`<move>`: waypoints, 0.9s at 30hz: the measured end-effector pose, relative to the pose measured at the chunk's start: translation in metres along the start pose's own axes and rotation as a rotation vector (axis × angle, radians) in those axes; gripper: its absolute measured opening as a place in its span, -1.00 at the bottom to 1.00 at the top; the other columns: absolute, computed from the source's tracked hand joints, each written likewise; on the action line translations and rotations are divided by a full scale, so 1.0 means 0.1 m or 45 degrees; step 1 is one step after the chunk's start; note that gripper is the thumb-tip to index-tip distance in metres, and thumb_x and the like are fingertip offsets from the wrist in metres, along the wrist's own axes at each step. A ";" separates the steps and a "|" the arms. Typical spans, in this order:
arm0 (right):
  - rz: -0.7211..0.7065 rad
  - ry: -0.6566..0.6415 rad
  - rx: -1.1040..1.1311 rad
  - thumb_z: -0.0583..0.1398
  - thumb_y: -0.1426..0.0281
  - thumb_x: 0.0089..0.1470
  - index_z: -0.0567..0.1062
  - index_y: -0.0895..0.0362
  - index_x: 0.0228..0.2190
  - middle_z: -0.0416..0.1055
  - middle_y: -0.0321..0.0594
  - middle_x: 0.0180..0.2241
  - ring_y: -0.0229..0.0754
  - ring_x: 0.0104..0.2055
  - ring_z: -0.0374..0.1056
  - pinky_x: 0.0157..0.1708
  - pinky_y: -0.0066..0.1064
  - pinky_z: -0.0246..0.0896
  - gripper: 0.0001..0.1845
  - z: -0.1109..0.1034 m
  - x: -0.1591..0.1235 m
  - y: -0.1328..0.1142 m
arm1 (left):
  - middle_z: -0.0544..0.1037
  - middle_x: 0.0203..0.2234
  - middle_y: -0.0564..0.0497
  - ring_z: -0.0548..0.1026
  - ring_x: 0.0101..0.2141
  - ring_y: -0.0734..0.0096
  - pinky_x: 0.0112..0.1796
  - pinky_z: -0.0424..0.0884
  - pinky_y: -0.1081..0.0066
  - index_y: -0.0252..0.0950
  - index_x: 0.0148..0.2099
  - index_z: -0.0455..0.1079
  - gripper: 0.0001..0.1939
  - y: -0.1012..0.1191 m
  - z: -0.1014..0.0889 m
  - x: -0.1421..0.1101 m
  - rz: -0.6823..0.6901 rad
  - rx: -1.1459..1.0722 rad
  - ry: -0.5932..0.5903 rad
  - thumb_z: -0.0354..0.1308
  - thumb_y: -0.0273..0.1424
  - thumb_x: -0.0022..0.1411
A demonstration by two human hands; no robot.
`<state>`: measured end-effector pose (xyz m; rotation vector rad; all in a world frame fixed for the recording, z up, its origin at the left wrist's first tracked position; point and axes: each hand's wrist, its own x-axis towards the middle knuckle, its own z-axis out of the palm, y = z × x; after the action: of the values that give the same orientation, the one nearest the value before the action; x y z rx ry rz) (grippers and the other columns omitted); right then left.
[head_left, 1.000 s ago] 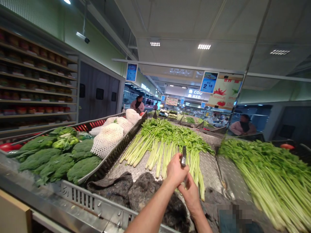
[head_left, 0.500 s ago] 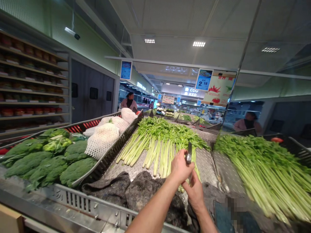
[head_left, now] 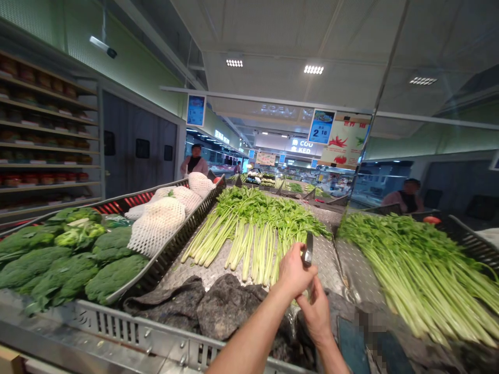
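Note:
My left hand [head_left: 293, 270] is closed around a narrow dark object with a shiny metal edge [head_left: 308, 249]. It points upward from the fingers, and its kind is not clear. Just below and to the right, my right hand [head_left: 316, 307] meets the left one, its thumb and fingers bent inward; whatever lies between them is hidden. Both hands hover over the near right part of a row of celery [head_left: 253, 249], leaves away from me and pale stalks toward me. Crumpled dark grey cloth [head_left: 226, 306] lies below the wrists.
Broccoli [head_left: 66, 265] and pale produce in white foam nets [head_left: 158, 223] fill a crate at left. A grey slotted rail [head_left: 117, 323] edges the stand. The mirror [head_left: 362, 270] at right reflects celery. A person [head_left: 194, 161] stands behind, left of centre.
The view has shifted slightly right, so the surroundings sit further left. My hands stay together, and the dark object tilts a little differently.

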<state>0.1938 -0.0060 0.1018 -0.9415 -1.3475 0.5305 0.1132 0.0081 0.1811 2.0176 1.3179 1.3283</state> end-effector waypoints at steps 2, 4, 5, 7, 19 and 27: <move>-0.011 0.022 -0.009 0.18 0.33 -0.27 0.07 0.23 0.01 0.13 -0.01 -0.01 -0.01 0.05 0.01 0.00 -0.18 -0.10 -0.24 -0.02 -0.02 -0.01 | 0.35 -0.26 0.04 0.31 -0.28 0.39 -0.27 0.23 0.42 -0.21 -0.11 0.13 -0.58 0.01 0.03 0.00 0.013 0.003 -0.016 0.06 -0.31 -0.09; -0.018 0.031 -0.016 0.18 0.32 -0.27 0.06 0.22 0.01 0.13 -0.02 0.00 -0.01 0.05 0.01 0.01 -0.18 -0.10 -0.23 -0.03 -0.05 0.00 | 0.36 -0.28 0.03 0.31 -0.29 0.39 -0.28 0.22 0.42 -0.23 -0.13 0.15 -0.60 0.00 0.06 0.00 0.017 0.017 -0.027 0.05 -0.30 -0.09; -0.018 0.036 -0.021 0.17 0.31 -0.26 0.05 0.22 0.02 0.12 -0.02 0.00 -0.01 0.05 0.01 0.00 -0.19 -0.11 -0.23 -0.03 -0.06 0.01 | 0.36 -0.30 0.04 0.32 -0.31 0.39 -0.30 0.22 0.43 -0.23 -0.15 0.16 -0.62 0.00 0.08 -0.01 0.010 0.029 -0.033 0.05 -0.30 -0.08; -0.015 0.051 -0.035 0.17 0.30 -0.25 0.04 0.22 0.02 0.11 -0.02 0.01 -0.01 0.05 0.01 0.01 -0.19 -0.11 -0.23 -0.04 -0.09 0.03 | 0.38 -0.35 0.05 0.32 -0.35 0.40 -0.34 0.22 0.43 -0.23 -0.19 0.18 -0.67 -0.02 0.11 -0.02 -0.023 0.056 -0.051 0.03 -0.30 -0.08; -0.031 0.138 -0.109 0.16 0.26 -0.26 0.06 0.23 0.01 0.16 0.00 -0.03 0.02 0.02 0.05 -0.03 -0.18 -0.08 -0.23 -0.08 -0.10 0.04 | 0.35 -0.24 0.02 0.31 -0.26 0.37 -0.25 0.22 0.40 -0.23 -0.11 0.13 -0.57 0.06 0.10 -0.03 0.007 -0.006 -0.100 0.06 -0.31 -0.10; -0.097 0.159 -0.188 0.13 0.22 -0.24 0.03 0.19 0.02 0.16 -0.01 -0.03 0.04 0.04 0.02 -0.03 -0.13 -0.10 -0.23 -0.10 -0.15 0.07 | 0.35 -0.26 0.03 0.31 -0.27 0.37 -0.26 0.22 0.42 -0.22 -0.11 0.14 -0.57 0.07 0.13 -0.05 0.030 -0.004 -0.139 0.05 -0.28 -0.09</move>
<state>0.2017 -0.0166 0.0877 -1.0223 -1.3171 0.3121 0.1269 0.0022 0.1773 2.0787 1.2464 1.2112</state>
